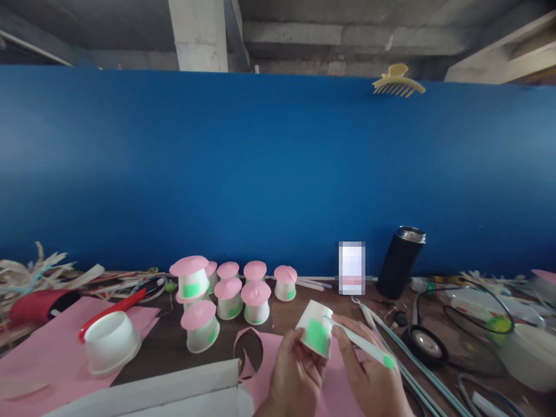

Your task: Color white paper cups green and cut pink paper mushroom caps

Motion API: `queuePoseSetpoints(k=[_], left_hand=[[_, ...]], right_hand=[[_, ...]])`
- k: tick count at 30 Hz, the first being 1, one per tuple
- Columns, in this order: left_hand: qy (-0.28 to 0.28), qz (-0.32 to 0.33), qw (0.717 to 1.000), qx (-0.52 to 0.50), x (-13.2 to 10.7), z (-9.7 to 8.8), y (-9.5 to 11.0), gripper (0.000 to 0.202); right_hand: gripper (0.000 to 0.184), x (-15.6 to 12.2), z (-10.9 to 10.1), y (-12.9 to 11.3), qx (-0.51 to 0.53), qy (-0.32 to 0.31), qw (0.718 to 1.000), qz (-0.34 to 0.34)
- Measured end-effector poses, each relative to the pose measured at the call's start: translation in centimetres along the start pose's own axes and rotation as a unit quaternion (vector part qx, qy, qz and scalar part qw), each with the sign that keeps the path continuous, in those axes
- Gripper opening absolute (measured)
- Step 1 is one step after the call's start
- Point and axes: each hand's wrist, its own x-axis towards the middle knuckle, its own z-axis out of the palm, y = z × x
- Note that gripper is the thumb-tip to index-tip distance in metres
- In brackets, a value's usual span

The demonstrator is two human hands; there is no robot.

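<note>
My left hand (297, 373) is closed around a white paper cup (309, 315) with a green coloured patch on its side. In my right hand (369, 370) is a white marker (365, 344) with a green end, its tip at the cup's right side; whether it touches cannot be made out. Beyond my hands stand several upturned white cups with pink paper tops and green patches, such as the nearest decorated cup (202, 336) and a stacked one (191, 278). Pink paper (264, 385) with a round hole cut out lies beneath my hands.
To the left are a plain white cup (110, 341), red scissors (115, 313) and pink sheets (65, 347). A white box (174, 388) sits in front. At right stand a black flask (400, 263) and a blurred bright screen (351, 267), near a stethoscope (428, 344). A blue partition (278, 174) rises behind.
</note>
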Motion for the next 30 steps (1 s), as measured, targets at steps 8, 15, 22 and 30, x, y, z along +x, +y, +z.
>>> queuePoseSetpoints(k=[8,15,22,30], left_hand=[[0.0,0.0,1.0,-0.006,-0.11,0.14,0.04,0.007],[-0.009,0.004,1.0,-0.003,-0.08,0.12,0.01,0.008],[0.0,0.005,1.0,-0.013,-0.14,0.22,0.01,0.009],[0.013,0.005,1.0,-0.012,0.58,-0.05,0.12,0.011]], right_hand=[[0.019,-0.12,0.09,0.06,0.006,-0.006,1.0,0.008],[0.019,-0.19,0.06,0.02,0.01,-0.014,1.0,0.007],[0.019,-0.08,-0.01,-0.16,0.01,-0.013,1.0,0.01],[0.025,-0.67,-0.1,0.05,0.106,0.053,0.992,0.049]])
